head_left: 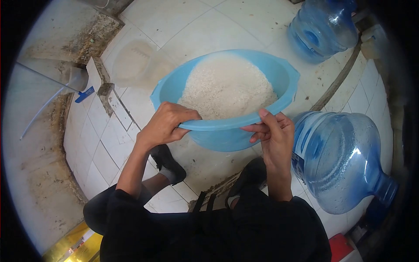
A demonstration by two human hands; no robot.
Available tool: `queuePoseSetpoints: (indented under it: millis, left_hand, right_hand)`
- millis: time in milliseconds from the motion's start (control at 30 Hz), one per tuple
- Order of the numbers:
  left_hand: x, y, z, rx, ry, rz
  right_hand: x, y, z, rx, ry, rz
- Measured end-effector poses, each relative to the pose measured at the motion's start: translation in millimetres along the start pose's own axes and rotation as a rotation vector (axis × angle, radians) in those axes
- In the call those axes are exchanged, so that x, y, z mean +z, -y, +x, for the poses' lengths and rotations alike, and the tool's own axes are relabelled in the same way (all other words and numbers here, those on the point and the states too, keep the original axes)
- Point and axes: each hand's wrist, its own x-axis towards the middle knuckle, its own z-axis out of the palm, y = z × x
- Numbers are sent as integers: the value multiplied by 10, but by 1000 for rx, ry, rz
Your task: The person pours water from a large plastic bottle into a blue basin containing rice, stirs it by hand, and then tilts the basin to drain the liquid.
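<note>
A wide light-blue plastic basin is tilted toward me above the tiled floor. Inside it lies a heap of white grains that look like rice, piled against the far wall and spreading to the near side. My left hand is closed on the near rim at the left, fingers over the edge and thumb below. On the right part of the near rim, my right hand grips with the thumb on top and the fingers underneath. The basin's underside is partly hidden.
A large clear-blue water jug lies close to my right arm. Another blue jug stands at the upper right. A blue squeegee leans at the left by a low concrete ledge. My shoes are beneath the basin.
</note>
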Motion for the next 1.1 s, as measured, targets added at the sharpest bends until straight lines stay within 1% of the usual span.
queuePoseSetpoints:
  millis: [133,200,333,400,833,900,967,1000,1100]
  left_hand:
    - [8,5,-1,-10,-2,0]
    - [39,23,3,32,-72,-17]
    - [5,2,19,24,-68,-15]
    - [-23,1,23,6,-30,2]
    - [-80,48,45,-43,-25,-20]
    - [-82,55,77,52,-121,-38]
    - [-56,44,57,15,-92,-56]
    - [-52,45,67,10,-94,-39]
    - [67,-4,61,63,-81,15]
  right_hand:
    - [11,5,2,5,-15,-9]
    - [19,11,-2,12,-22,-23]
    - [14,2,13,-2,-17,2]
    - [22,6,21,-5,-10,7]
    - [89,56,104,-26,2,-47]
    - [120,65,105,17,-38,-69]
    - [142,63,129,-64,-28,-48]
    - [117,42,108,-56,-37,-48]
    - [37,-26,123,-81,-18,-23]
